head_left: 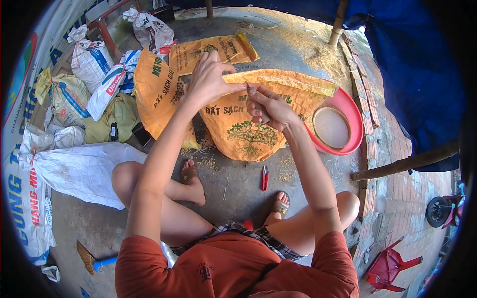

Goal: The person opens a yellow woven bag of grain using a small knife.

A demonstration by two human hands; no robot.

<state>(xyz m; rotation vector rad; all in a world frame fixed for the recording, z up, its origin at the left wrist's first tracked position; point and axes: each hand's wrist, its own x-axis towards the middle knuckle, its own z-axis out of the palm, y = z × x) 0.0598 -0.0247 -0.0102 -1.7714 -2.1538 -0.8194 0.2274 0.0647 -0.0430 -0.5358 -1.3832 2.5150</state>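
My left hand (213, 77) is raised over the top of an orange printed sack (223, 131). Its thumb reaches right, and the forefinger is held apart from it. Close to that thumb tip, my right hand (268, 105) is closed, with thumb and forefinger pinched near a small dark tip. A greyish object (262, 114) shows in its curled fingers, but its kind cannot be made out. The sack bears green and dark lettering and a tree picture, with a pale stitched strip along its upper edge. Another orange sack (155, 94) leans to the left, behind my left forearm.
Red-handled snips (265, 179) lie on the concrete between my feet. A round sieve (331, 127) rests in a pink basin (350, 111) at right. Full white sacks (92, 62) crowd the left; a wooden pole (405, 161) juts in from the right. Grain (318, 54) covers the back floor.
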